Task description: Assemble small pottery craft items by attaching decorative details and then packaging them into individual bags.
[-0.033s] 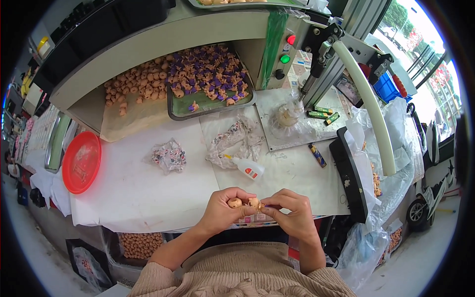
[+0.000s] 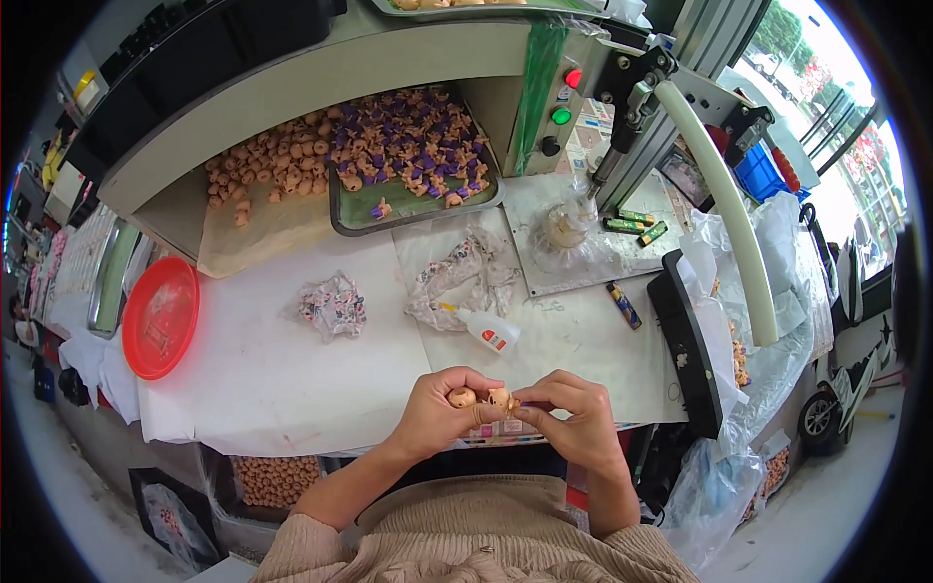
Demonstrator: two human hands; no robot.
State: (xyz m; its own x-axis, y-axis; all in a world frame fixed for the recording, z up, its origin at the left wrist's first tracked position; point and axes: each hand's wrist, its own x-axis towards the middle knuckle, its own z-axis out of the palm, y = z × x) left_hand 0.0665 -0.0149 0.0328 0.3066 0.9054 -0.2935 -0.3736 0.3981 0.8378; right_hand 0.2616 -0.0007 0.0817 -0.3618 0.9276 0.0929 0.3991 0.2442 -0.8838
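Both hands meet over the near edge of the white-covered worktable (image 2: 262,389), right of its middle; the left hand (image 2: 440,413) is closed on two small tan doll heads, one round head (image 2: 462,397) tucked in the curl of its fingers, the other head (image 2: 500,398) held out at the tips of thumb and forefinger; the right hand (image 2: 573,413) pinches a small piece (image 2: 519,405) up against that second head, thumb below and forefinger above; the piece seems to be tan with a touch of purple, though the fingers cover most of it.

Beyond the hands, a white glue bottle (image 2: 489,331) with a yellow tip lies on its side, its tip on a crumpled patterned wrap (image 2: 457,275); a second crumpled bundle (image 2: 333,307) lies farther left; a red basin (image 2: 160,319) sits at the table's left edge; a black bin (image 2: 682,340) stands along the right edge, with a dark blue cylinder (image 2: 623,305) just beside it; at the far edge, under a shelf, a heap of heads (image 2: 282,160) adjoins a dark-rimmed tray (image 2: 352,225) of tan-and-purple figures (image 2: 408,146).
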